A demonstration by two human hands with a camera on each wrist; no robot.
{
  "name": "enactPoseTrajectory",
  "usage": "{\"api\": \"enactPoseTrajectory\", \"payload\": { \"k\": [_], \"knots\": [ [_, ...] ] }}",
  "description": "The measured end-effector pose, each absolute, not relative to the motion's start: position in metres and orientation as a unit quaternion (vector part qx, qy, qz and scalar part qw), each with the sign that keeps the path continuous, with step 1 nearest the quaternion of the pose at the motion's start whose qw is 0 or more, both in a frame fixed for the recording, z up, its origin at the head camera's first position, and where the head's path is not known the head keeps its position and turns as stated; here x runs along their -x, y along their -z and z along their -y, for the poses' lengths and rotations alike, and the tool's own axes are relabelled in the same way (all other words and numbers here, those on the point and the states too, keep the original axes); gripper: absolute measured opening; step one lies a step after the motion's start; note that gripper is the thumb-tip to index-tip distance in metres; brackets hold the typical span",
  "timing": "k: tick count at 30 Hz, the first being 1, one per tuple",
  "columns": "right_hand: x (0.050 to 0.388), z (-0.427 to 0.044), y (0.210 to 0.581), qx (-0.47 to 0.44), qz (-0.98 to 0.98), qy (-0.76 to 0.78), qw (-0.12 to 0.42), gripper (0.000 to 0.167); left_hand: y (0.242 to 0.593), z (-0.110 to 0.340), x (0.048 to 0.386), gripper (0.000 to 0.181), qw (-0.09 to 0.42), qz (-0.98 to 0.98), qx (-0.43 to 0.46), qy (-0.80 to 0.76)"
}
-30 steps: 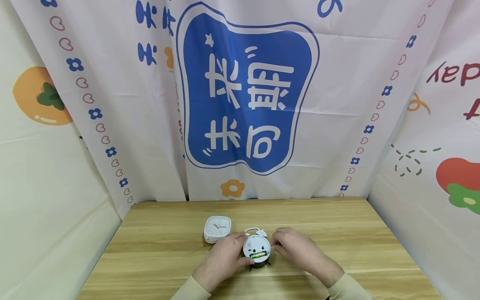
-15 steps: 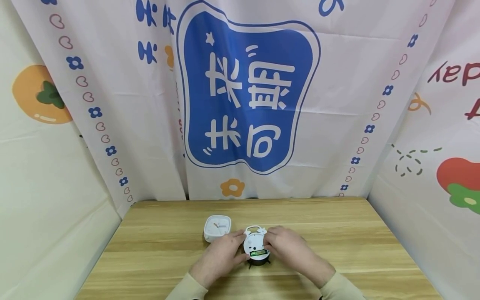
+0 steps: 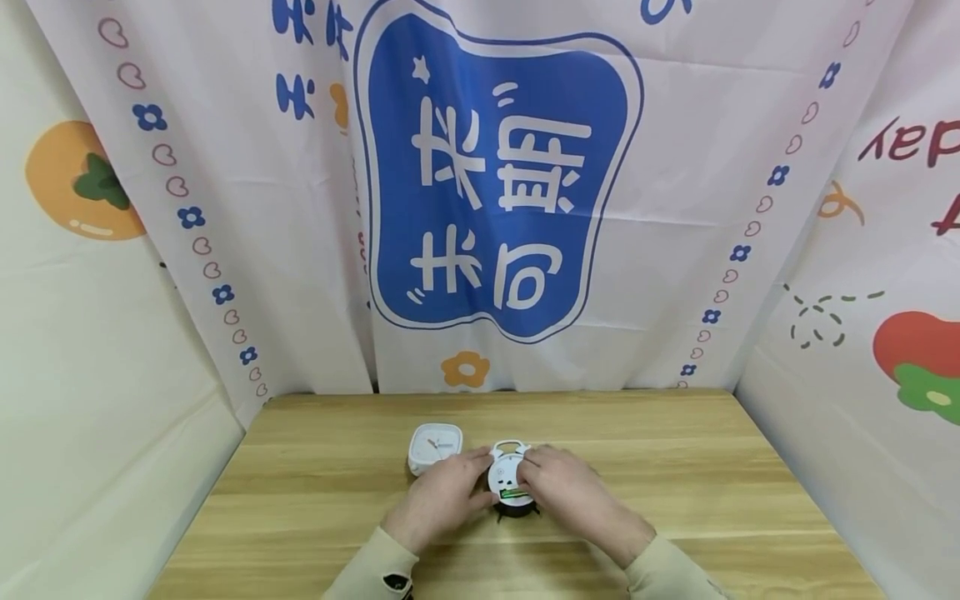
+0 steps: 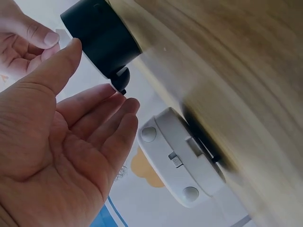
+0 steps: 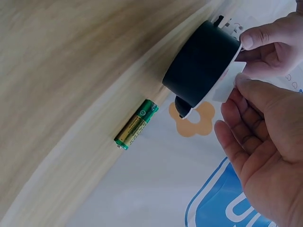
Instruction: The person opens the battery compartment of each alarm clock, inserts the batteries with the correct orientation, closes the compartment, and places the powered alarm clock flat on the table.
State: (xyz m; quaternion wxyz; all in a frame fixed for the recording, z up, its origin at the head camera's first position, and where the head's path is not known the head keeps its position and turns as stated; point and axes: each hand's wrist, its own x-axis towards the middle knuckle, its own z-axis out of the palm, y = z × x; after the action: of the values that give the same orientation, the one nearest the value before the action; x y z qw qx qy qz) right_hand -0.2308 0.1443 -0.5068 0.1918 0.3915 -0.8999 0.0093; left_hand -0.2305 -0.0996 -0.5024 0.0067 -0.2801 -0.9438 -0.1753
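A round twin-bell alarm clock [image 3: 498, 472] stands with its white back toward me; its dark body [image 5: 201, 64] shows from the side in both wrist views. A green battery [image 3: 513, 493] sits in the slot low on that back. My left hand [image 3: 442, 492] holds the clock's left side, thumb at the lower rim and fingers near the bell. Between thumb and fingers, my right hand [image 3: 566, 492] pinches a thin white battery cover [image 5: 231, 81] against the clock's back. Another green-and-gold battery [image 5: 136, 124] lies on the table beside the clock, hidden from the head view.
A white square clock [image 3: 437, 440] lies just beyond my left hand, face up. The wooden table [image 3: 322, 467] ends at a printed curtain [image 3: 300, 333] behind, and similar cloth hangs at both sides.
My right hand has moved left from beside the clock onto its back, bringing the white cover over it. The left hand keeps its hold on the clock's left side.
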Motion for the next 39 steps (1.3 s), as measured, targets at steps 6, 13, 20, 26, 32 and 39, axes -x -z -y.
{"api": "enactPoseTrajectory", "payload": {
  "k": [6, 13, 20, 26, 32, 39],
  "knots": [
    [0.231, -0.14, 0.515, -0.398, 0.897, 0.008, 0.192, 0.011, 0.506, 0.102, 0.233, 0.061, -0.002, 0.942, 0.284, 0.177],
    [0.238, -0.146, 0.515, -0.399, 0.89, 0.02, 0.22, 0.017, 0.504, 0.095, 0.242, 0.061, -0.002, 0.942, 0.289, 0.168],
    [0.238, -0.145, 0.519, -0.413, 0.879, 0.054, 0.231, 0.016, 0.507, 0.095, 0.24, 0.062, -0.014, 0.945, 0.279, 0.171],
    [0.234, -0.142, 0.524, -0.414, 0.878, 0.055, 0.236, 0.02, 0.513, 0.099, 0.233, 0.062, -0.016, 0.945, 0.273, 0.178],
    [0.233, -0.141, 0.525, -0.412, 0.881, 0.065, 0.225, 0.021, 0.511, 0.1, 0.231, 0.064, -0.022, 0.944, 0.273, 0.183],
    [0.233, -0.142, 0.524, -0.413, 0.883, 0.064, 0.213, 0.019, 0.512, 0.099, 0.231, 0.062, -0.011, 0.94, 0.283, 0.19]
  ]
}}
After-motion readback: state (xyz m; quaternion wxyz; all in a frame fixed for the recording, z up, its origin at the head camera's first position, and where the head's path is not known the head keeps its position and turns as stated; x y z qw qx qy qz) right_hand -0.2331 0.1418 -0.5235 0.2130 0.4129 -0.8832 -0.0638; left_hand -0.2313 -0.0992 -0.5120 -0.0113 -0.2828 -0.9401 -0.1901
